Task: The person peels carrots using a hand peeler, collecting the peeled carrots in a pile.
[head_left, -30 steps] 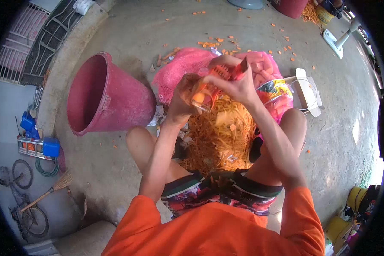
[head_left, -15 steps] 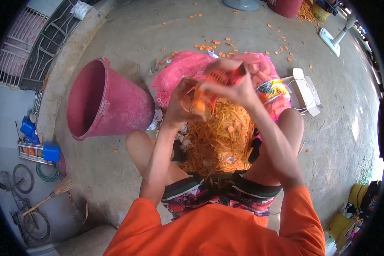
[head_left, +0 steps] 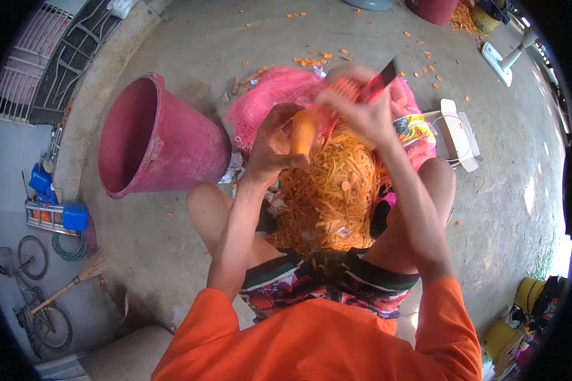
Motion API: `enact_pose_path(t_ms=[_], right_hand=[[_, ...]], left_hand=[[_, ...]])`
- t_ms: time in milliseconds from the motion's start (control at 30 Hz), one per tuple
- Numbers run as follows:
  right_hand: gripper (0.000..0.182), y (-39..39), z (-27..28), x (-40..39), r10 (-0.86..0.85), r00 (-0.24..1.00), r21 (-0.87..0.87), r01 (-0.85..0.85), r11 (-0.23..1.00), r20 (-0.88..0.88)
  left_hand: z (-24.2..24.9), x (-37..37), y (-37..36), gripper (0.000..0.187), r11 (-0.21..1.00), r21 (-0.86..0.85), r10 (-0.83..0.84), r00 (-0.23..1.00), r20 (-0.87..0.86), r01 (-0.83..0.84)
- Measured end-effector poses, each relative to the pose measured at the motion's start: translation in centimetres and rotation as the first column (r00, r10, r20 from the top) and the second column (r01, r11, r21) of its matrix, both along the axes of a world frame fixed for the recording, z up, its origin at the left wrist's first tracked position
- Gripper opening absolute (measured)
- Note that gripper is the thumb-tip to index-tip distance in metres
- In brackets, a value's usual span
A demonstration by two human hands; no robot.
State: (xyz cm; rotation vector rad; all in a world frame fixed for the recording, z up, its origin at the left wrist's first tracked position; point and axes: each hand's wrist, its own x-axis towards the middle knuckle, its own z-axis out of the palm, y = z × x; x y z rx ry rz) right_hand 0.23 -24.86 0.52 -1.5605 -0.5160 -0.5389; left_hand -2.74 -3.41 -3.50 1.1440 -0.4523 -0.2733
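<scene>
My left hand (head_left: pixel 267 151) is wrapped round a peeled-looking orange carrot (head_left: pixel 304 132), held nearly upright. Close beside it, my right hand (head_left: pixel 367 119) grips a red-handled peeler (head_left: pixel 380 82) with a dark end; motion smears these fingers and the tool's front part. Below both hands, a heap of orange peelings (head_left: pixel 327 200) lies between my legs, a small carrot slice on top. Just beyond my hands is a pink mesh sack (head_left: pixel 270 98). Pale orange carrots (head_left: pixel 398 95) show behind my right hand, partly hidden by it.
A large pink tub (head_left: pixel 194 152) lies tilted at the left, its mouth facing left. A white open box (head_left: pixel 454 136) sits at the right. Carrot slices (head_left: pixel 311 62) are scattered over the concrete floor. A broom (head_left: pixel 76 279) and a bicycle (head_left: pixel 41 305) are at the far left.
The carrot in my left hand has turned more upright and shows more of its length. The peeler in my right hand has shifted up and right, its dark end now sticking out.
</scene>
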Motion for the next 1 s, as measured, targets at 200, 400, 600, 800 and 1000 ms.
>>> enact_pose_path(t_ms=[200,400,600,800,1000], right_hand=[[0.027,-2.7,-0.3,2.9,-0.187,0.967,-0.01,0.189,0.982,-0.175],[0.023,-2.4,-0.9,3.0,-0.099,0.993,-0.123,0.107,0.987,0.071],[0.022,0.3,0.0,1.1,0.072,0.953,-0.2,-0.012,0.98,0.295],[0.022,0.0,0.7,0.6,-0.017,0.994,-0.04,0.021,0.999,0.103],[0.021,-2.5,-0.7,3.1,-0.187,0.978,-0.01,0.187,0.982,-0.087]], left_hand=[[-0.2,-0.3,0.3,0.101,1.0,-0.001,-0.017,1.0,0.004,0.017],[-0.5,-0.1,0.8,0.096,0.995,-0.073,-0.063,0.998,-0.027,0.061],[-0.3,0.7,0.4,0.096,0.998,-0.056,-0.017,0.999,0.029,0.018],[0.9,-0.3,-0.1,0.1,0.994,-0.109,0.008,0.998,-0.062,-0.015],[0.7,-0.4,0.5,0.1,0.999,-0.038,-0.002,0.999,-0.033,0.001]])
